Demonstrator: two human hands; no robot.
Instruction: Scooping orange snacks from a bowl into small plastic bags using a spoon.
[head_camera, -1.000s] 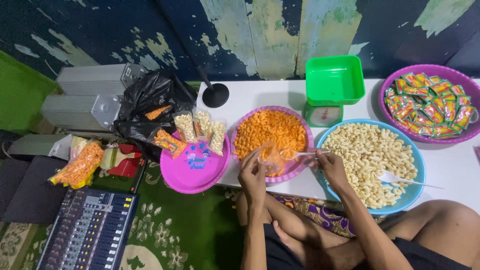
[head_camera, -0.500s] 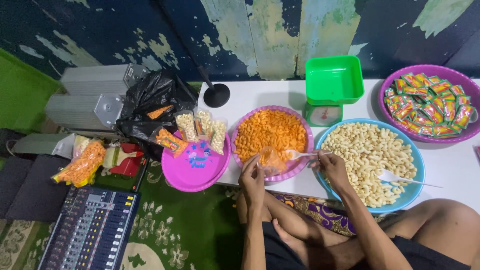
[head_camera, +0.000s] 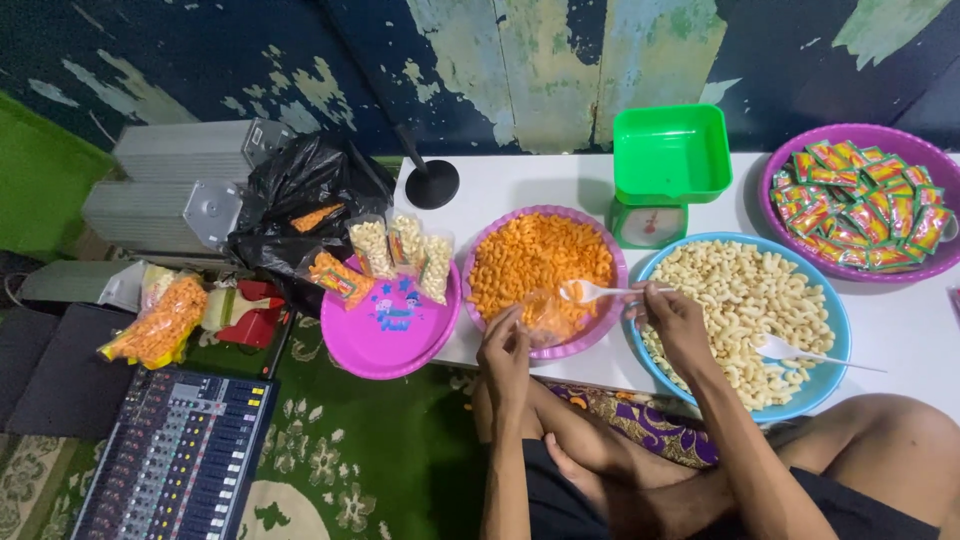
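Fingers of right hand (head_camera: 678, 318) pinch a white spoon (head_camera: 600, 291); left hand (head_camera: 505, 345) grips a clear bag (head_camera: 548, 315).

Small clear snack bags (head_camera: 400, 250) standing on the pink plate (head_camera: 395, 340), red-green-yellow sachets (head_camera: 860, 205) heaped in the purple bowl (head_camera: 770, 170) at right, clear bag (head_camera: 545, 315) in left hand (head_camera: 505, 350) over orange snacks, filled orange bag (head_camera: 155, 325) on floor, black plastic bag (head_camera: 295, 190) behind plate.

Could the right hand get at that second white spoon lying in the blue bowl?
Probably yes. The right hand hovers at the blue bowl's near rim, and the spare spoon lies uncovered on the pale snacks just beside it. But it already holds a white spoon, which would have to go first.
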